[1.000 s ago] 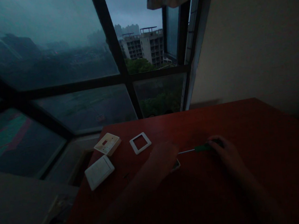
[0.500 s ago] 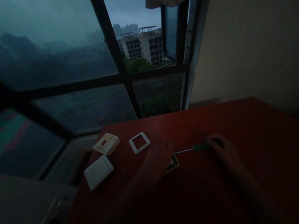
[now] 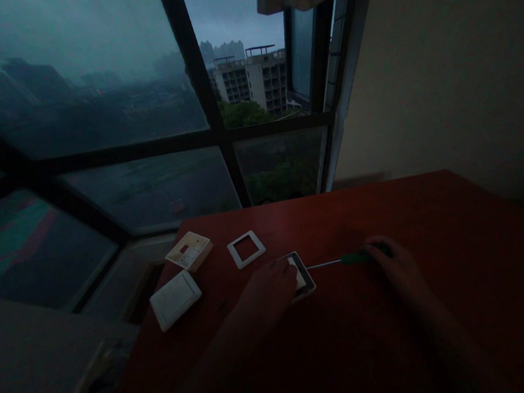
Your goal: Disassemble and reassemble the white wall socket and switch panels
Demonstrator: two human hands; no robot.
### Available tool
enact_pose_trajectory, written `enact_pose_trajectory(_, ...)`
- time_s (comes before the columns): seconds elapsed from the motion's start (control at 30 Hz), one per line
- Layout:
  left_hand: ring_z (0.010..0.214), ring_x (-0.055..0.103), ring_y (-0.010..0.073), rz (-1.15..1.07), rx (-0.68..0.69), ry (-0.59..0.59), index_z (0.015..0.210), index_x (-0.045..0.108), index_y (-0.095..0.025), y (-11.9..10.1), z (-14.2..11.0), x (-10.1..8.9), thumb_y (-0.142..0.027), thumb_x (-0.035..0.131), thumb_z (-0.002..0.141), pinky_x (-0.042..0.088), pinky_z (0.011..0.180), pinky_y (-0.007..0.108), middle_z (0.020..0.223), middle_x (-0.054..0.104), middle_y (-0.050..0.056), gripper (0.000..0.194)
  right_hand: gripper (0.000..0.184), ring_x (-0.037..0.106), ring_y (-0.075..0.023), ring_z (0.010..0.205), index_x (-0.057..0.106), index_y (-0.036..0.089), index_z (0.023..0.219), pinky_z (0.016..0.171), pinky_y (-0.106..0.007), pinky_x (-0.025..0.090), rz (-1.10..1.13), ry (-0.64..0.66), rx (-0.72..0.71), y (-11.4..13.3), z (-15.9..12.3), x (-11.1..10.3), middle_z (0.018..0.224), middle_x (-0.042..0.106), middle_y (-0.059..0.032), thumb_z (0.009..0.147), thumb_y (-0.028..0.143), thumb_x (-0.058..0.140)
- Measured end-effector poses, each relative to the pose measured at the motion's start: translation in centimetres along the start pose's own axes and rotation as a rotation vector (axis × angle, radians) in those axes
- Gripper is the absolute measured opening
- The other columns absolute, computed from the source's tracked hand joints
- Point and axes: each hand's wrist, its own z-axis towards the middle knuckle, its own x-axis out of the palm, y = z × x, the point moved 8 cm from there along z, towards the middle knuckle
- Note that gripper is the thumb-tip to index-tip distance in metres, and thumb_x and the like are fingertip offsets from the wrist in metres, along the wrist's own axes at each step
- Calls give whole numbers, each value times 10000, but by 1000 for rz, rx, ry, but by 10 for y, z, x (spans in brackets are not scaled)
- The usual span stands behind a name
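The scene is very dim. My left hand (image 3: 267, 293) rests on the red table (image 3: 431, 217), its fingertips pressed on a small dark-framed switch part (image 3: 303, 276) that lies flat. My right hand (image 3: 395, 265) is closed round the green handle of a screwdriver (image 3: 348, 260), which lies on the table. The thin metal shaft points left, and its tip sits at the right edge of the switch part.
A white square frame (image 3: 246, 249) lies beyond my left hand. Further left are a beige switch base (image 3: 189, 251) and a white switch cover (image 3: 175, 300), both near the table's left edge. A large window and a plain wall stand behind the table.
My left hand has drawn back toward me, uncovering most of the switch part it had been hiding. The right hand and the screwdriver have hardly moved.
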Motion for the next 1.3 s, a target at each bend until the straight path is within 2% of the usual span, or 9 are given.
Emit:
enact_pose_trajectory(0.1, 858, 609, 189, -89, -57, -34, 907, 574, -183, 14, -17, -2, -181, 499, 895, 486, 741, 288, 970, 618, 56, 76, 254, 627, -258, 893, 647, 232, 870, 809, -381, 470, -2, 4, 0, -2, 0, 0, 914, 688, -44, 731, 438, 597)
enact_pose_trajectory(0.33, 810, 625, 202, -155, -547, -240, 897, 582, -192, 110, -101, 10, -225, 428, 896, 470, 708, 304, 918, 636, 54, 158, 268, 626, -251, 887, 642, 231, 883, 797, -367, 469, -6, 7, 10, -2, 0, -1, 925, 685, -43, 740, 452, 590)
enact_pose_trajectory(0.43, 843, 638, 217, -137, -647, -259, 906, 573, -203, 125, -126, 18, -291, 417, 915, 465, 718, 308, 931, 645, 51, 179, 280, 621, -251, 901, 647, 229, 893, 804, -368, 467, -3, 10, 10, -2, 0, -1, 947, 682, -45, 739, 457, 594)
enact_pose_trajectory(0.6, 777, 637, 202, -98, -690, -187, 837, 523, -214, 116, -127, 21, -244, 402, 914, 445, 674, 286, 858, 642, 38, 147, 290, 626, -256, 889, 649, 222, 901, 791, -375, 477, 1, 3, 20, -8, 1, -1, 941, 682, -51, 736, 454, 598)
enact_pose_trajectory(0.77, 791, 639, 213, -75, -712, -175, 853, 534, -203, 114, -122, 21, -239, 388, 916, 451, 673, 296, 902, 647, 66, 163, 267, 630, -250, 837, 652, 236, 891, 704, -353, 489, -2, -2, 33, -11, 2, -2, 889, 687, -42, 731, 443, 605)
enact_pose_trajectory(1.03, 941, 633, 239, -129, -668, -384, 1055, 551, -191, 118, -130, 11, -267, 400, 917, 496, 798, 349, 1065, 639, 87, 217, 279, 613, -251, 877, 641, 232, 868, 788, -373, 464, -14, -44, 17, -1, 1, -12, 899, 669, -36, 733, 473, 602)
enact_pose_trajectory(1.13, 957, 625, 237, -232, -565, -390, 1077, 565, -199, 104, -115, 9, -286, 429, 919, 509, 831, 371, 1089, 617, 87, 226, 308, 608, -239, 832, 627, 230, 878, 750, -362, 477, 20, -100, -1, 14, -1, -24, 883, 649, -37, 735, 502, 605)
enact_pose_trajectory(1.2, 1074, 585, 254, -292, -477, -394, 1174, 545, -215, 88, -100, 8, -320, 497, 903, 487, 917, 410, 1208, 570, 95, 295, 310, 605, -217, 752, 618, 227, 873, 667, -332, 493, 66, -108, -34, 34, -3, -29, 844, 637, -37, 742, 507, 607)
enact_pose_trajectory(1.3, 1313, 406, 295, -361, -329, -344, 1401, 355, -255, 62, -73, 13, -357, 690, 784, 386, 1058, 466, 1449, 389, 105, 709, 272, 602, -203, 719, 623, 234, 864, 630, -310, 486, -14, -64, -164, 79, -10, -26, 840, 648, -40, 770, 486, 589)
